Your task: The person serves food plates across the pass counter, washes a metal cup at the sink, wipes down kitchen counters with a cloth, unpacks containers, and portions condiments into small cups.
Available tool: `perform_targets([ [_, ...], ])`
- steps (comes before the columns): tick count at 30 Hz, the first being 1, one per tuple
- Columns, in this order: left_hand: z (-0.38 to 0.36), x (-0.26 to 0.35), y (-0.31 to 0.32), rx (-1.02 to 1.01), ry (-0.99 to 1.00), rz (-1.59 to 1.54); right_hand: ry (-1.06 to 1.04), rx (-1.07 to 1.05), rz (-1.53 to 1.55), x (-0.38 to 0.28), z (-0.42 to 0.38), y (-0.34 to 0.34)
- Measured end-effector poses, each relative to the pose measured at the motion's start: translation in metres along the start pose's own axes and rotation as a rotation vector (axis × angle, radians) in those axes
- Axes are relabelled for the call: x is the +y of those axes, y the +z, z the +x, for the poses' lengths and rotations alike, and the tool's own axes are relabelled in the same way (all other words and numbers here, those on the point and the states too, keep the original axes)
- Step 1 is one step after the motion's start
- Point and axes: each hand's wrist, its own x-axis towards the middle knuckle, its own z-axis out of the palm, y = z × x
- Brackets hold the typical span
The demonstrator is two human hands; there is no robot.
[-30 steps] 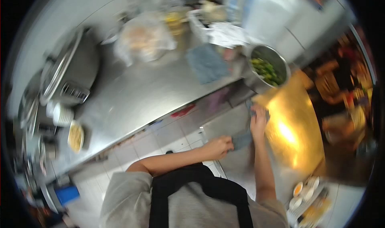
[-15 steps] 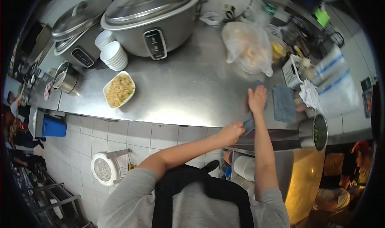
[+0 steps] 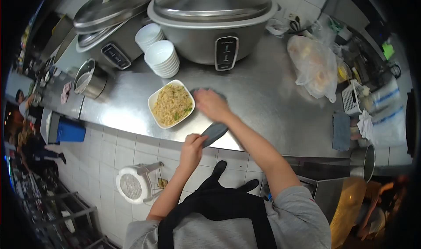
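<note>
A dark grey cloth [image 3: 214, 134] lies on the steel counter and hangs at its front edge. My left hand [image 3: 192, 147] is closed on the cloth's near end. My right hand [image 3: 211, 104] lies flat with its palm down on the cloth's far part, slightly blurred and holding nothing in its fingers. Close to its fingertips, on the left, stands a white square bowl of fried rice [image 3: 172, 104]. Stacked white bowls [image 3: 162, 58] are behind the rice.
Two large rice cookers [image 3: 210, 25] stand at the back, with a metal pot [image 3: 90, 80] at left. To the right are a plastic bag [image 3: 312, 65], a white basket [image 3: 351, 97], and a folded cloth [image 3: 341, 130]. A white stool [image 3: 133, 184] is on the floor.
Both hands and the cloth have moved left along the counter, from near the folded cloth to beside the rice bowl. The camera view has shifted too.
</note>
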Motion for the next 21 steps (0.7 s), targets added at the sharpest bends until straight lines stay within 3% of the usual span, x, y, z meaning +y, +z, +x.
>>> perform_targets([
  [2, -0.014, -0.008, -0.017, -0.028, -0.06, -0.032, -0.053, -0.053, 0.092, -0.026, -0.02, 0.014],
  [3, -0.019, -0.005, -0.024, -0.044, -0.12, -0.048, -0.133, 0.169, 0.199, -0.033, -0.039, 0.026],
  [5, -0.036, -0.021, -0.016, -0.058, -0.207, -0.124, -0.222, 0.285, 0.246, -0.051, -0.071, 0.032],
  [6, -0.033, -0.011, -0.014, -0.053, -0.154, -0.152, -0.169, 0.116, 0.25, -0.067, -0.09, 0.004],
  [7, -0.029, -0.012, -0.006, -0.036, -0.055, -0.173, -0.279, 0.175, 0.294, -0.065, -0.106, 0.015],
  [8, -0.021, -0.002, -0.001, -0.068, -0.045, -0.181, -0.239, 0.204, 0.351, -0.062, -0.119, 0.025],
  [11, 0.003, 0.02, 0.032, -0.191, -0.027, -0.409, -0.012, 0.304, 0.435, -0.049, -0.163, 0.006],
  [14, 0.023, 0.069, 0.07, -0.382, 0.174, -0.569, 0.323, 0.461, 0.53, -0.05, -0.223, -0.027],
  [17, 0.037, 0.138, 0.111, -0.617, 0.283, -0.72, 0.586, 0.657, 0.433, -0.057, -0.311, -0.059],
  [19, 0.043, 0.189, 0.13, -0.646, 0.42, -0.698, 0.872, 0.74, 0.349, -0.085, -0.374, -0.097],
  [21, 0.042, 0.23, 0.149, -0.716, 0.609, -0.687, 0.951, 0.958, 0.049, -0.097, -0.443, -0.112],
])
